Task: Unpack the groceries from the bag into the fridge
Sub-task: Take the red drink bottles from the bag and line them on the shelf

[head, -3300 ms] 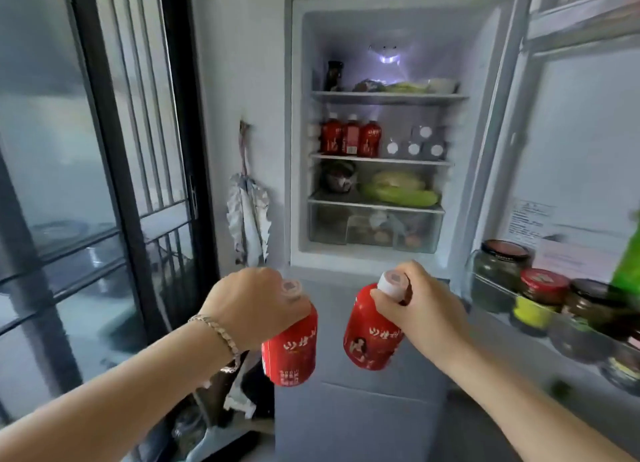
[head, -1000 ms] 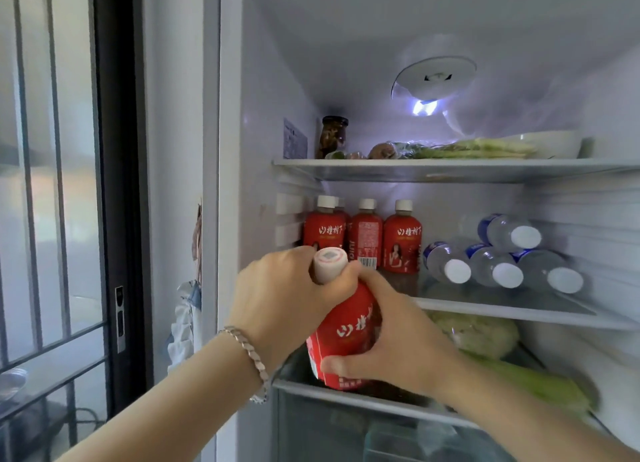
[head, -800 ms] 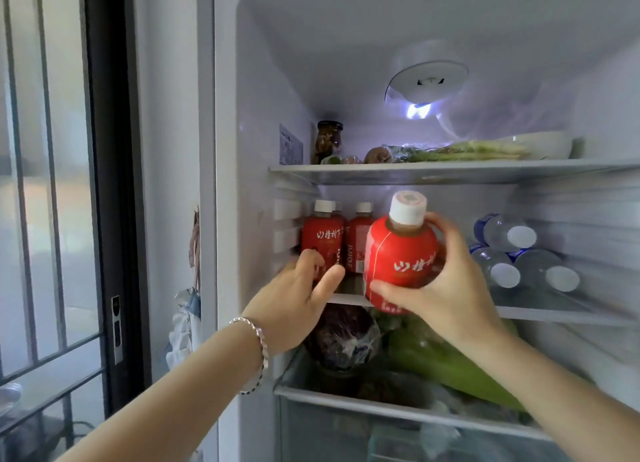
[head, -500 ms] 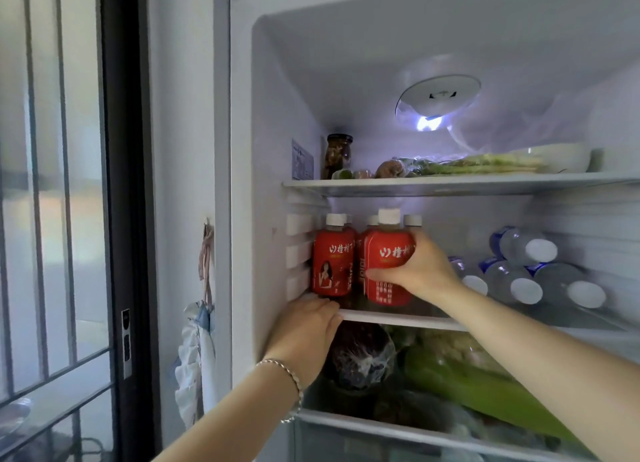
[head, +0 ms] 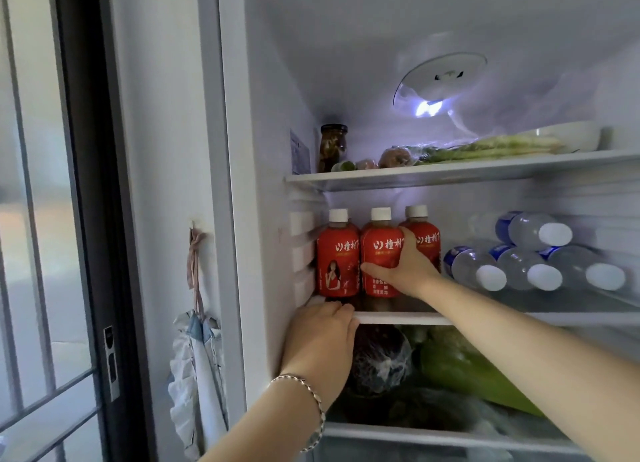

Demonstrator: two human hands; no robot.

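Note:
The fridge stands open in front of me. On its middle shelf (head: 398, 318) red drink bottles with white caps stand upright at the left. My right hand (head: 401, 266) is wrapped around the front middle red bottle (head: 381, 247), which stands on the shelf. Another red bottle (head: 337, 260) stands just left of it and one (head: 424, 236) behind to the right. My left hand (head: 320, 337), with a bracelet on the wrist, rests with its fingers on the shelf's front edge and holds no bottle.
Several clear water bottles (head: 533, 264) lie on their sides at the right of the same shelf. A jar (head: 332, 148), vegetables and a white bowl (head: 568, 136) sit on the top shelf. Green vegetables (head: 460, 364) and a dark bagged item (head: 381, 357) lie below.
My right hand has set the red bottle down further left, beside the front bottle. My left hand has stayed at the shelf edge. The camera has moved closer.

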